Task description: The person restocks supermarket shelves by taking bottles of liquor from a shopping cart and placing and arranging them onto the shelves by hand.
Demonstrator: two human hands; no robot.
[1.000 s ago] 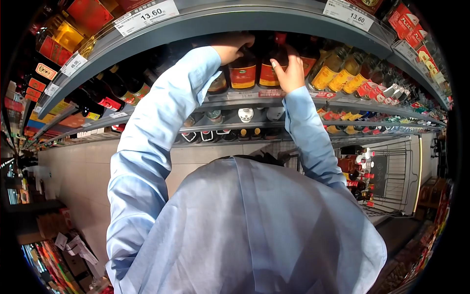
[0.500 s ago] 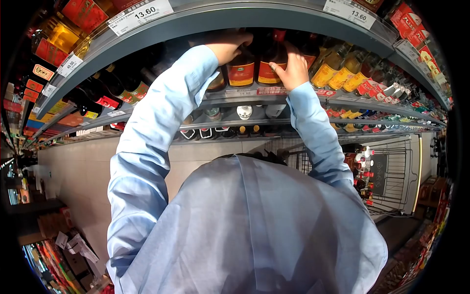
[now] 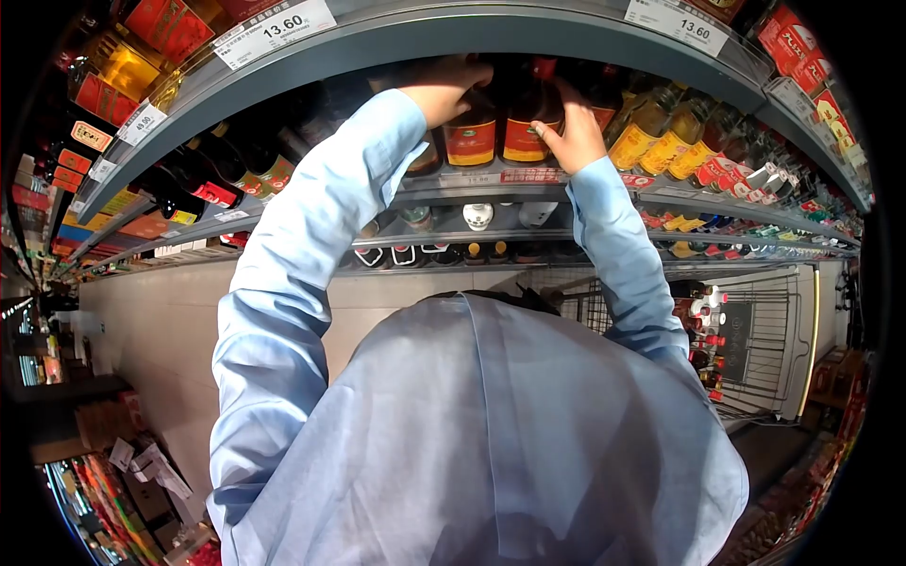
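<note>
Two dark bottles with red-and-yellow labels stand upright side by side on a shelf: the left bottle (image 3: 470, 143) and the right bottle (image 3: 521, 140). My left hand (image 3: 447, 92) is at the neck of the left bottle, fingers curled round it, their tips partly lost in shadow. My right hand (image 3: 578, 138) holds the right bottle from its right side, thumb against the front by the label and fingers reaching back. Another dark bottle, partly covered by my left hand, is to the left.
An upper shelf edge (image 3: 566, 42) with price tags overhangs my hands. Yellow-labelled bottles (image 3: 634, 141) stand to the right, dark bottles (image 3: 222, 156) to the left. Lower shelves hold a white jar (image 3: 478, 217) and more bottles. A cart (image 3: 769, 330) with bottles is at my right.
The view has shifted slightly. My right thumb has moved a little along the front of the right bottle. Both hands otherwise stay at the two bottles.
</note>
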